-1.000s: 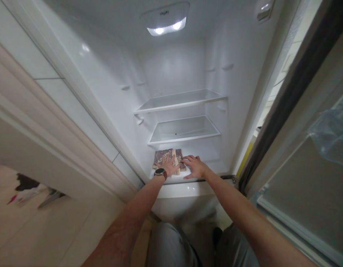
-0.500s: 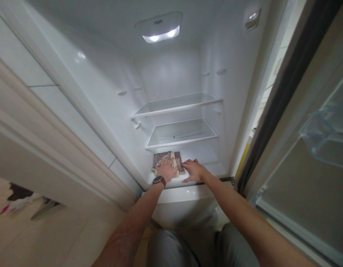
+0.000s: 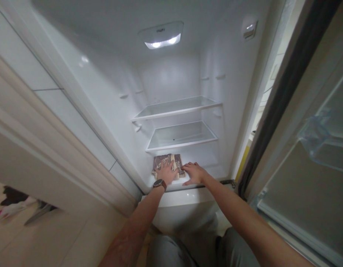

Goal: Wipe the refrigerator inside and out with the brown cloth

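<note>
Cloth (image 3: 177, 161), folded, brown-and-cream; on fridge floor (image 3: 214, 171), below shelves (image 3: 179, 107) | longer side seemingly left-to-right | left hand (image 3: 166, 173): nearer, laid on top, fingers spread | right hand (image 3: 195, 173): at cloth's right edge, fingers bent, thumb apart, not gripping; cloth lies leftward of fingertips

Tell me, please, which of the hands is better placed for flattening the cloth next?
Probably the left hand: it lies spread over the cloth, while the right hand only reaches the cloth's right edge.
</note>
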